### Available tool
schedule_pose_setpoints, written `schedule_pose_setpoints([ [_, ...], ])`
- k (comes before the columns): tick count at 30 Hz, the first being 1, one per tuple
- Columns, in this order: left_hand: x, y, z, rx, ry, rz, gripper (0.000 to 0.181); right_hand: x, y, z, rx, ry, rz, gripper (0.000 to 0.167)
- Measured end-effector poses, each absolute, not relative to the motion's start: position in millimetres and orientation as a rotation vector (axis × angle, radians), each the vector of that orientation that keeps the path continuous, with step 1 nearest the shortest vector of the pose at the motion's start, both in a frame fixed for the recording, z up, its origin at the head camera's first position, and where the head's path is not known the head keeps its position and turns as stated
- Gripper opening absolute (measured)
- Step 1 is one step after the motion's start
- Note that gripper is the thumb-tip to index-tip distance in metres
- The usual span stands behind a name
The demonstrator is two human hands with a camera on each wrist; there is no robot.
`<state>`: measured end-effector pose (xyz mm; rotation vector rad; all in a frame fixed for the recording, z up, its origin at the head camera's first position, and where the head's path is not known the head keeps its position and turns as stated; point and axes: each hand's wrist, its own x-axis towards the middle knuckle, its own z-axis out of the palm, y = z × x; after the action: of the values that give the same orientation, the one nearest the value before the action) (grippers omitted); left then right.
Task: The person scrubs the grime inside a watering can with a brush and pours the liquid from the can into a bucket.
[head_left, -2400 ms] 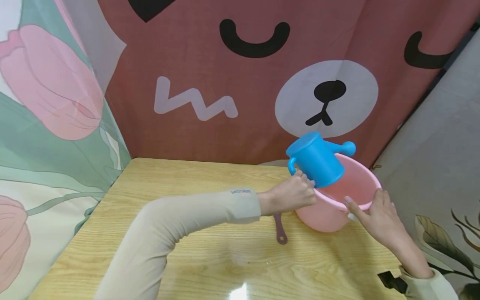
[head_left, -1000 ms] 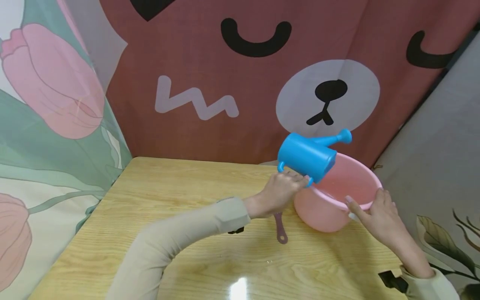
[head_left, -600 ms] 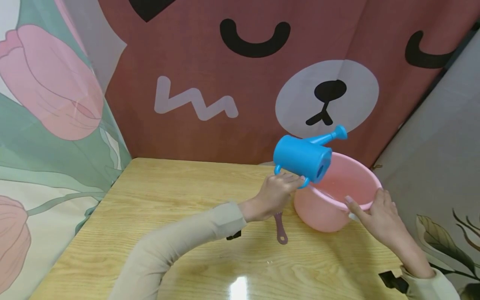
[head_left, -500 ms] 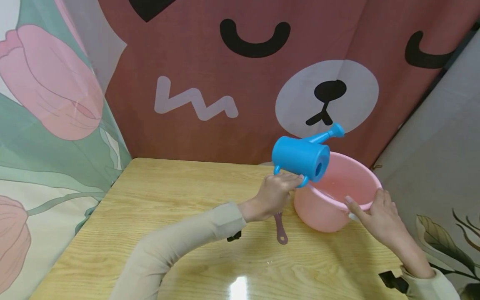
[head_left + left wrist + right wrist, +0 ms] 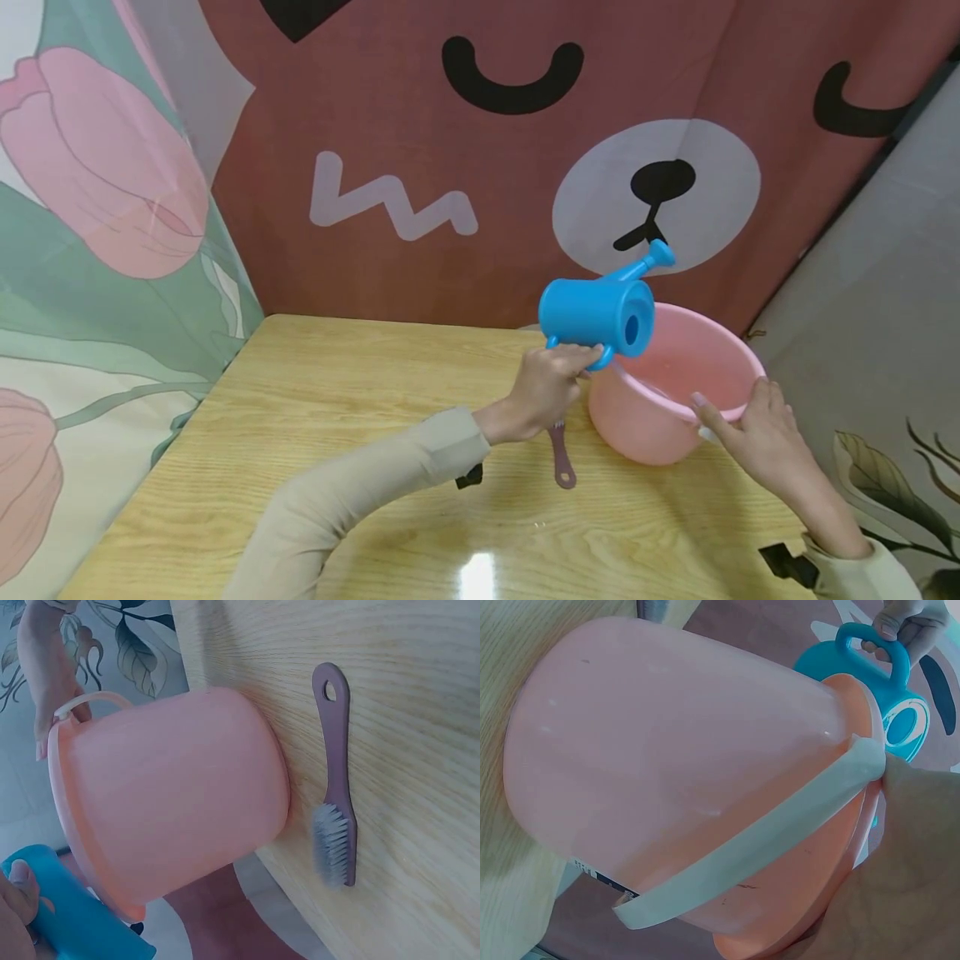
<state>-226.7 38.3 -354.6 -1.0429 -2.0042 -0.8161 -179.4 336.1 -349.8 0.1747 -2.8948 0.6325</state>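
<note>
In the head view my left hand point(image 5: 546, 387) grips the handle of a blue watering can point(image 5: 581, 308). The can lies on its side in the air, its round opening facing right and its spout pointing up to the right. It hangs at the left rim of a pink bucket point(image 5: 637, 425), which stands upright on the table. My right hand point(image 5: 768, 437) holds the bucket's near right rim with thumb and fingers. The right wrist view shows the bucket's white handle point(image 5: 742, 844) hanging down along its side. The bucket's bottom inside is mostly hidden.
A purple scrub brush point(image 5: 337, 772) with pale bristles lies on the wooden table point(image 5: 375, 358), just left of the bucket. Small wet drops point(image 5: 540, 524) show near the front. Behind hangs a brown curtain point(image 5: 390, 275) with a bear print; a grey one point(image 5: 862, 275) stands close at right.
My left hand has drawn the watering can leftward from over the bucket and rolled it so its opening turned into view. The right hand and bucket have stayed in place.
</note>
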Motion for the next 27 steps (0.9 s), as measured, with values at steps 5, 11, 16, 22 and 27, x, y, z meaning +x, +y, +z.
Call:
schedule_pose_setpoints([
  [5,-228,36,-356,-1.020,-2.014,-0.953,0.043,-180,337,-350,0.170,-2.907,0.630,0.101],
  [11,-229,28,-355,-0.967,-2.046,-1.064,0.049,-181,335,-351,0.187,-2.896,0.626,0.100],
  [16,-231,24,-356,-0.937,-2.048,-1.148,0.047,-181,335,-352,0.190,-2.871,0.619,0.099],
  [22,-231,25,-357,-0.795,-2.025,-1.271,0.031,-180,336,-351,0.178,-2.872,0.614,0.099],
  [27,-232,25,-358,-0.674,-2.010,-1.359,0.028,-180,337,-350,0.172,-2.887,0.605,0.100],
])
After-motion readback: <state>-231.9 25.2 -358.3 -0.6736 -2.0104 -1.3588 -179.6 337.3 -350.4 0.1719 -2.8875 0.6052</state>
